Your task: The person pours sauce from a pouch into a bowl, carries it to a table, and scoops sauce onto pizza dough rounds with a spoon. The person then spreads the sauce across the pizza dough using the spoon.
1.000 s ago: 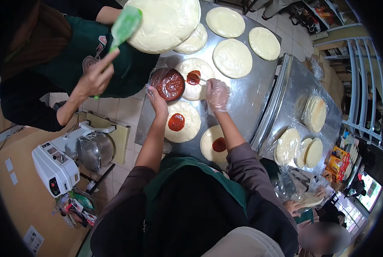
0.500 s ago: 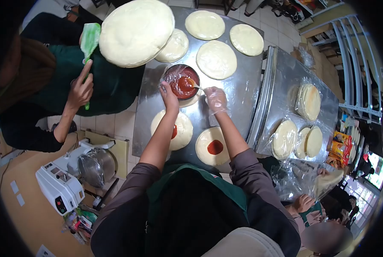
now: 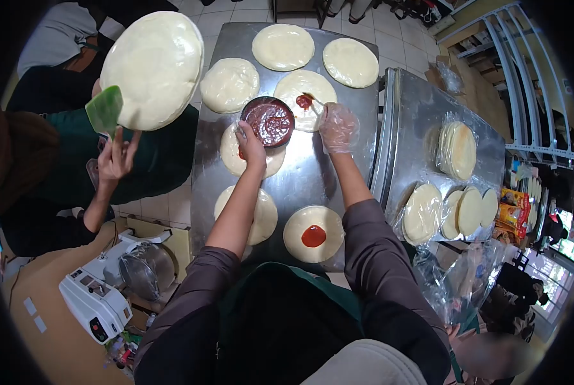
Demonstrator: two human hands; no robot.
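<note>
Head view: forearms (image 3: pixel 237 221) stretched forward, the left hand (image 3: pixel 253 146) grips a sauce bowl (image 3: pixel 271 122), the gloved right hand (image 3: pixel 339 129) a spoon (image 3: pixel 316 110).

Deep brownish-red sauce (image 3: pixel 269 120) in a black bowl (image 3: pixel 285 142), nearer the silver-grey table's (image 3: pixel 312 170) left edge! Plain pale-cream dough rounds (image 3: pixel 283 47) line the far edge, and here by the near edge another cream round (image 3: pixel 303 253) wears a vivid red spot (image 3: pixel 313 236)! Past the left edge, it's green on the spatula (image 3: pixel 104 110), white on the mixer (image 3: pixel 97 301)! And at the near edge, dark green apron (image 3: pixel 319 285), dusky mauve-grey sleeves (image 3: pixel 376 237)!
</note>
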